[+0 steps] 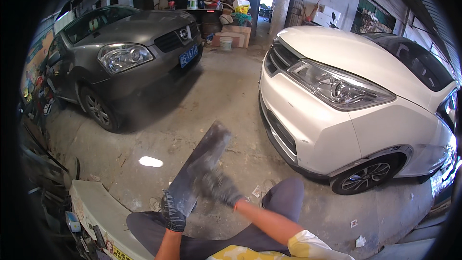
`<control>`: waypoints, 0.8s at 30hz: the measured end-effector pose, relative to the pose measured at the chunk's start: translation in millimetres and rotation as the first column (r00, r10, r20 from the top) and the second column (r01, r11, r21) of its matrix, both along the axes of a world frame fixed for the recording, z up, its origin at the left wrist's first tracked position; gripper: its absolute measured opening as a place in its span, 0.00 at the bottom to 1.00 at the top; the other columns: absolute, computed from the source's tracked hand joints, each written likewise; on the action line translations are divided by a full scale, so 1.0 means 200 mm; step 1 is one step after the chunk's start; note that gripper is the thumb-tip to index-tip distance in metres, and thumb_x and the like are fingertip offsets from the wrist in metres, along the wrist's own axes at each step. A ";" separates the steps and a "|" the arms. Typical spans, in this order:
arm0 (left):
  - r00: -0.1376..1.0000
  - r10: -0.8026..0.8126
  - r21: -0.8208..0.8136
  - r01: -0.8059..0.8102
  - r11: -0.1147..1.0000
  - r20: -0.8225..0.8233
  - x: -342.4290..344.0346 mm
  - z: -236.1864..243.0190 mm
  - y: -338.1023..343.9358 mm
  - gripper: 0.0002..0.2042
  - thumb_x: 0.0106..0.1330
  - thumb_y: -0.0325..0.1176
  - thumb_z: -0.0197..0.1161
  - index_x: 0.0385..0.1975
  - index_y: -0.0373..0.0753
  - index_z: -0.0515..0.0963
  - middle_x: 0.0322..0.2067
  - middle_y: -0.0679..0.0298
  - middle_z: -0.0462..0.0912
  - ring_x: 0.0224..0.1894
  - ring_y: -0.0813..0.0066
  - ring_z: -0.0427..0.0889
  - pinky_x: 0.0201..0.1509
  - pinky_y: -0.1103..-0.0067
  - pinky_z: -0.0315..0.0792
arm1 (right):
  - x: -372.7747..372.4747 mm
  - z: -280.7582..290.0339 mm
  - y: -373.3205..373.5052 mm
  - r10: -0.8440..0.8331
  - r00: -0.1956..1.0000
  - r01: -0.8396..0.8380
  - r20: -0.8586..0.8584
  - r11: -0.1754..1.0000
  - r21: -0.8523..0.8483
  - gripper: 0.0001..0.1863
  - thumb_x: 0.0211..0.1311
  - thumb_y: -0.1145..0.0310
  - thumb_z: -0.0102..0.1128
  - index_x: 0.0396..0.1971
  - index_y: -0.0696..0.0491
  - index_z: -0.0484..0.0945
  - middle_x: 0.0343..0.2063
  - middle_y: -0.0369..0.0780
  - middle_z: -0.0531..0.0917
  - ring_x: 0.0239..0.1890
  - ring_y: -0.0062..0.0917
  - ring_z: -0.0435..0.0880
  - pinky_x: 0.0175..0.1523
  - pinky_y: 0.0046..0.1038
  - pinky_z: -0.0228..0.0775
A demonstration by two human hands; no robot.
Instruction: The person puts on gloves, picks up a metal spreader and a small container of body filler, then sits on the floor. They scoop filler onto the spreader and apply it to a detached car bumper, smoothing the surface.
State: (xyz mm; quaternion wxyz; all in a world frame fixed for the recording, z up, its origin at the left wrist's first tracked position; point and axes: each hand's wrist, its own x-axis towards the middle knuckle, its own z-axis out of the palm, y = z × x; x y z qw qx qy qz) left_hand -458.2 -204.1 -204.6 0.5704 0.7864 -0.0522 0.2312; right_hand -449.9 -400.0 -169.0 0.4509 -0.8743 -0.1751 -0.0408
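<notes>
A long, flat dark grey panel (196, 156) slants up and away over my lap, its far end dusty and smeared with paler grey. My left hand (173, 212), in a dark knit glove, is closed round the panel's lower left edge. Against the right side of the panel lies my right hand (219, 188), gloved alike. Motion blurs its fingers, and whether something is under them is hidden. My legs in grey trousers (284, 197) are bent on either side below the panel.
A white car (327, 125) stands close on the right, a dark grey car (130, 53) farther off at left. A pale bumper-like part (94, 200) lies by my left knee. Boxes (240, 4), a white bucket (225, 43) and clutter fill the back. Scraps (360, 241) dot the concrete floor.
</notes>
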 end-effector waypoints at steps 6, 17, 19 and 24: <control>0.997 -0.058 0.035 0.060 0.998 -0.048 0.03 -0.05 0.02 0.17 0.68 0.28 0.50 0.54 0.29 0.68 0.44 0.55 0.77 0.43 0.67 0.77 0.51 0.74 0.71 | -0.11 0.02 0.12 -0.065 0.997 0.078 -0.049 0.928 0.365 0.22 0.62 0.64 0.53 0.55 0.54 0.67 0.48 0.50 0.76 0.51 0.38 0.76 0.53 0.33 0.68; 0.670 -0.583 0.024 0.666 0.746 -0.460 -0.19 0.20 -0.14 0.24 0.61 0.24 0.58 0.59 0.36 0.66 0.50 0.58 0.76 0.50 0.72 0.74 0.53 0.74 0.70 | 0.44 -0.02 -0.32 -0.325 0.898 0.439 -0.296 0.656 0.613 0.28 0.63 0.57 0.55 0.54 0.63 0.66 0.45 0.50 0.78 0.48 0.33 0.76 0.52 0.28 0.67; 0.476 -0.841 -0.737 0.467 0.488 -0.256 -0.13 0.28 -0.13 0.21 0.67 0.34 0.51 0.58 0.31 0.65 0.50 0.55 0.75 0.48 0.67 0.77 0.49 0.72 0.74 | 0.36 0.16 -0.30 -0.229 0.945 0.321 -0.233 0.782 0.535 0.26 0.63 0.59 0.55 0.53 0.63 0.68 0.46 0.50 0.78 0.47 0.31 0.76 0.52 0.28 0.67; 0.583 -0.637 -0.542 0.361 0.759 -0.505 0.12 0.49 0.16 0.20 0.71 0.40 0.44 0.53 0.31 0.67 0.45 0.54 0.78 0.40 0.62 0.81 0.42 0.70 0.77 | 0.17 0.40 -0.18 0.183 0.932 -0.145 -0.314 0.980 0.139 0.20 0.64 0.62 0.54 0.50 0.60 0.71 0.46 0.52 0.77 0.48 0.34 0.77 0.53 0.32 0.67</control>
